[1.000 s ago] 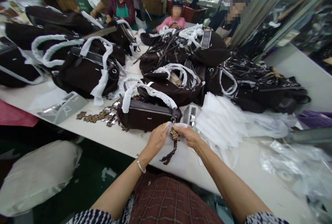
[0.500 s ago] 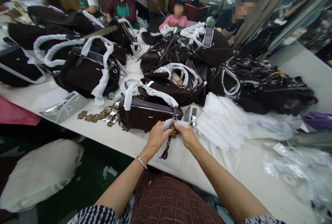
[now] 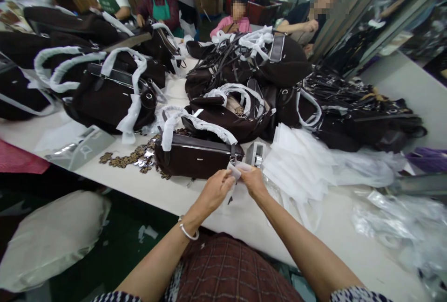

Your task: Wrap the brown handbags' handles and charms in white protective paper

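A dark brown handbag (image 3: 188, 155) with white-wrapped handles (image 3: 206, 125) lies on the table in front of me. At its right end my left hand (image 3: 218, 188) pinches a piece of thin white paper (image 3: 234, 170). My right hand (image 3: 252, 181) grips the same paper from the right, its fingers closed. The paper is folded around a hanging charm below the bag's metal ring; only a dark tip of the charm (image 3: 230, 200) shows. Left of the bag, leopard-patterned charms (image 3: 129, 157) lie in a row.
A stack of white sheets (image 3: 296, 167) and a tape dispenser (image 3: 257, 154) are to the right. Another dispenser (image 3: 82, 146) stands left. More brown bags (image 3: 111, 97) cover the table's back. Clear plastic bags (image 3: 394, 227) lie at far right. People work across the table.
The white paper now covers the leopard charm and most of its tassel. My left hand has moved slightly to the right and down over it. The view has shifted a little.
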A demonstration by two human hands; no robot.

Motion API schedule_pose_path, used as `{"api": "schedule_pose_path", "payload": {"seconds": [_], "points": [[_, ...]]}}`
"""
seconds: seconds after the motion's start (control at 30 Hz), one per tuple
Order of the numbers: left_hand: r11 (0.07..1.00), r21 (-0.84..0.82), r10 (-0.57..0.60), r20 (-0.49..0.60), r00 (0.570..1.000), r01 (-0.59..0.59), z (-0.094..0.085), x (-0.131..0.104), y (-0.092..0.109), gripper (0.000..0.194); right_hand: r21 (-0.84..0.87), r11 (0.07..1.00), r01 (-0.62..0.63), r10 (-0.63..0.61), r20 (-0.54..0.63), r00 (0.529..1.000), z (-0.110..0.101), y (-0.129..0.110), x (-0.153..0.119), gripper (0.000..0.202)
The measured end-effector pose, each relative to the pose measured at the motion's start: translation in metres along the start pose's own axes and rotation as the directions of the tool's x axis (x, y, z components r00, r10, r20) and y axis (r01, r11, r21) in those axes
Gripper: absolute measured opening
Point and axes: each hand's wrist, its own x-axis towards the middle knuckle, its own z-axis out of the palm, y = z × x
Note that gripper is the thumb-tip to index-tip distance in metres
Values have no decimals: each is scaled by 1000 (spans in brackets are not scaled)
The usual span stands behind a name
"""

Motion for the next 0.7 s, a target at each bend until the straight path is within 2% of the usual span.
{"api": "schedule_pose_path", "payload": {"seconds": [0.07, 0.2, 0.23, 0.3, 0.37, 0.4, 0.47, 0.53, 0.6, 0.7], "points": [[999, -34, 22, 17, 1000, -21, -7, 2, -2, 29, 100, 993, -60, 60, 5, 998, 2, -3, -2, 24], [984, 118, 152, -169, 974, -133, -11, 11, -12, 14, 252, 951, -177, 162, 79, 984, 9, -9, -8, 29], [991, 76, 127, -223, 966, -112, -8, 13, -15, 18, 272, 942, -198, 179, 90, 980, 12, -9, -10, 31], [993, -117, -7, -266, 964, -25, -1, 17, -23, 32, 295, 928, -226, 204, 105, 973, 16, -7, -11, 33], [956, -286, -125, -196, 973, 66, 8, 18, -30, 38, 289, 932, -219, 201, 91, 975, 19, -4, -13, 31], [943, -318, -151, -145, 978, 98, 12, 18, -32, 38, 271, 942, -196, 182, 73, 980, 19, -2, -14, 29], [949, -283, -169, -91, 981, 138, 17, 18, -33, 43, 205, 972, -118, 111, 47, 993, 17, -2, -17, 26], [971, -183, -177, -118, 977, 154, 18, 18, -30, 46, 107, 994, -37, 32, 52, 998, 12, -7, -22, 24], [984, -85, -172, -173, 970, 159, 16, 19, -24, 46, 37, 999, -19, 14, 133, 991, 5, -16, -27, 25], [988, 9, -150, -203, 967, 156, 12, 21, -18, 45, 26, 995, -93, 82, 292, 953, -3, -26, -30, 33]]}}
